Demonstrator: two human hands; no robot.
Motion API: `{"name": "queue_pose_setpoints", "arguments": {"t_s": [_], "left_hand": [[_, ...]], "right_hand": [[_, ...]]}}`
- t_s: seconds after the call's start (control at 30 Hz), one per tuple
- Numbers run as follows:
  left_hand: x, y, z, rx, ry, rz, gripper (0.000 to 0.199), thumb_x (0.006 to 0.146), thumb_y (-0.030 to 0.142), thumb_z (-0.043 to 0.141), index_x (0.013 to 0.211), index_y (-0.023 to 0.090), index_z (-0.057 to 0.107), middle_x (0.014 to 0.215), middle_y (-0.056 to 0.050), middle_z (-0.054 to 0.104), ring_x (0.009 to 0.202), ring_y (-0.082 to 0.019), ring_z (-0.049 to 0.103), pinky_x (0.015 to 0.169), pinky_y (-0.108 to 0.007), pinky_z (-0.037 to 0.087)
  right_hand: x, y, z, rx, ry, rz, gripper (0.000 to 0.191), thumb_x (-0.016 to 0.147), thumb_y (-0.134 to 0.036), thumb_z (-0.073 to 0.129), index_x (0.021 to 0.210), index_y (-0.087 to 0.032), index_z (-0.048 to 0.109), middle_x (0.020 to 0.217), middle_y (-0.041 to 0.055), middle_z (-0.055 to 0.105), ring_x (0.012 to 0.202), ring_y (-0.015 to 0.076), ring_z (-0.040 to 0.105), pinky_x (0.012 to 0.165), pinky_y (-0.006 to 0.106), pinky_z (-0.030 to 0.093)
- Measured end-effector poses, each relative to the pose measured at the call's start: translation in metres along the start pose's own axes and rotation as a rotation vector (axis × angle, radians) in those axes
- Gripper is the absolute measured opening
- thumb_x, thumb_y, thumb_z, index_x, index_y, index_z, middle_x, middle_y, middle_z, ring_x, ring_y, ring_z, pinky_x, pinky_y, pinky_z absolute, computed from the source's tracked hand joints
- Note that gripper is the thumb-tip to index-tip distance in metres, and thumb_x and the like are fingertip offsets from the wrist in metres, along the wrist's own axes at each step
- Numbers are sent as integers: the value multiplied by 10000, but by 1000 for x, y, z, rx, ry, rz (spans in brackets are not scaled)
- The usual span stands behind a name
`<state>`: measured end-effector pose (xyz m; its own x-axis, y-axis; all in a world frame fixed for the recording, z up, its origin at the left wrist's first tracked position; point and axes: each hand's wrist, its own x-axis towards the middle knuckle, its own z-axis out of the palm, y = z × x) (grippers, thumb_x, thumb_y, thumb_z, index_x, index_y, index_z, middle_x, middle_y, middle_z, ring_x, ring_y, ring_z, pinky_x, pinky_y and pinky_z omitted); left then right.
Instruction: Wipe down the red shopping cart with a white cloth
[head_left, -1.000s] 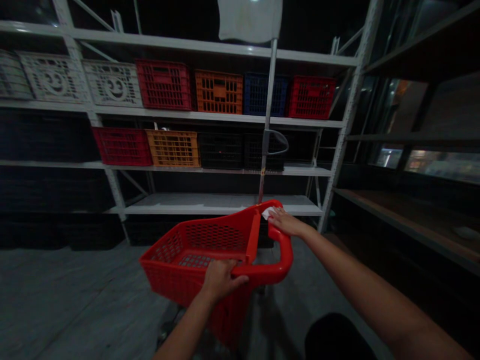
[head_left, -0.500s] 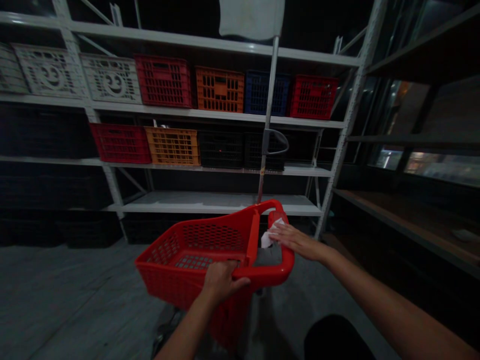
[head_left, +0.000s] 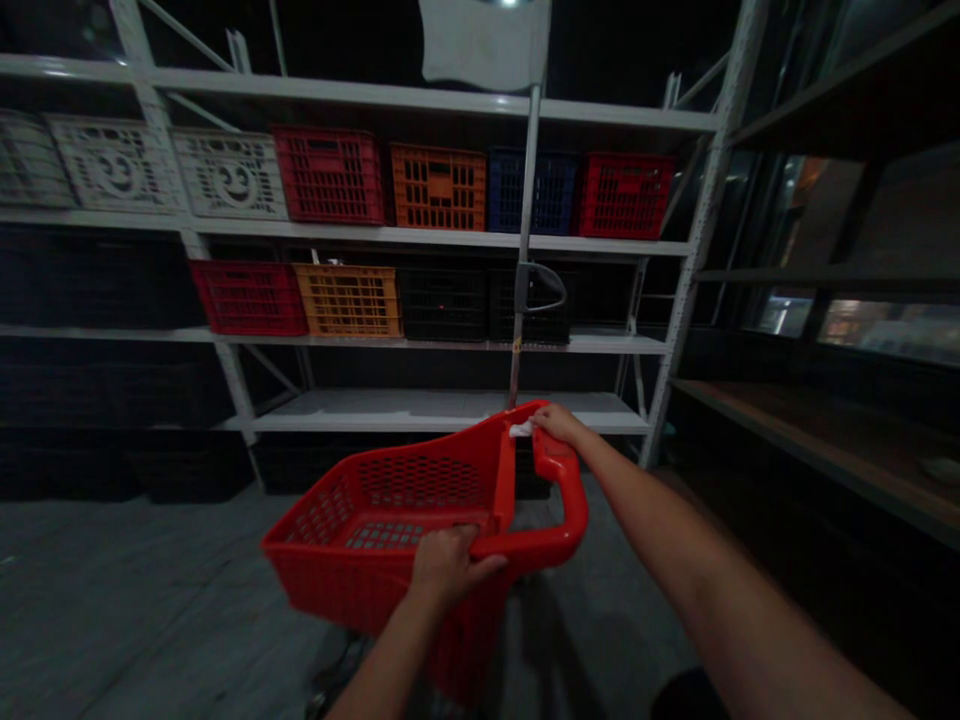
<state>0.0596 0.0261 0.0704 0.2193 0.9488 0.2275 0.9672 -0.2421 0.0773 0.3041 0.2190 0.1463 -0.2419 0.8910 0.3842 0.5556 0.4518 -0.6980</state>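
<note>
The feed I'm getting is dim overall, with a small hot spot of light at the top edge just above the white sign point(head_left: 480, 40) and a warm glow through the far-right window point(head_left: 889, 328). The lower reaches of the steel shelving point(head_left: 420, 238) sink into near-black shadow. Its uprights bow toward the frame edges. A soft shadow falls on the floor point(head_left: 127, 600) beneath the red basket point(head_left: 375, 560), and the near floor looks slightly blurred, though I can't be sure why.

White steel shelf point(head_left: 442, 235): red crate point(head_left: 328, 176), orange crate point(head_left: 438, 188), blue crate point(head_left: 532, 192) side by side.
</note>
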Motion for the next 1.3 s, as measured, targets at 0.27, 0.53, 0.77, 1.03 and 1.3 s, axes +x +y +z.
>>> {"name": "queue_pose_setpoints", "arguments": {"t_s": [0.27, 0.53, 0.77, 1.03, 1.3], "left_hand": [[2, -4, -1, 9, -1, 18, 652, 714, 744, 291, 900, 215, 623, 878, -90, 689, 838, -245, 634, 699, -305, 444], [5, -11, 1, -21, 21, 30, 630, 727, 713, 328, 946, 200, 621, 873, -100, 684, 839, -242, 625, 728, -304, 434], [-2, -52, 8, -281, 169, 239, 745, 757, 721, 130, 1004, 193, 594, 1003, -100, 648, 960, -218, 574, 855, -318, 414], [-41, -9, -42, -308, 437, 244, 703, 810, 644, 98, 1059, 190, 573, 1103, -108, 599, 1084, -244, 496, 977, -406, 341], [-48, 58, -86, -7, 37, -141, 633, 798, 581, 352, 1220, 117, 443, 970, -165, 645, 854, -287, 625, 729, -378, 466]], "right_hand": [[-52, 4, 10, 285, 392, 71, 508, 774, -510, 373, 984, -150, 663, 1009, 82, 671, 942, 233, 599, 811, 342, 451], [-186, -36, 79, 496, 581, 46, 554, 913, -445, 155, 1411, -205, 194, 1428, 23, 290, 1305, 184, 284, 1046, 393, 297], [-250, -61, 132, 538, 543, 37, 534, 917, -451, 159, 1420, -274, 115, 1459, -10, 210, 1344, 192, 152, 1079, 464, 239], [-253, -75, 114, 93, 266, -363, 515, 920, -436, 196, 1401, -256, 225, 1463, 30, 209, 1343, 253, 158, 1083, 506, 173], [-130, -99, 31, -501, -97, -328, 431, 922, -391, 295, 1247, -183, 486, 1278, 107, 506, 1208, 228, 421, 1044, 438, 228]]}}
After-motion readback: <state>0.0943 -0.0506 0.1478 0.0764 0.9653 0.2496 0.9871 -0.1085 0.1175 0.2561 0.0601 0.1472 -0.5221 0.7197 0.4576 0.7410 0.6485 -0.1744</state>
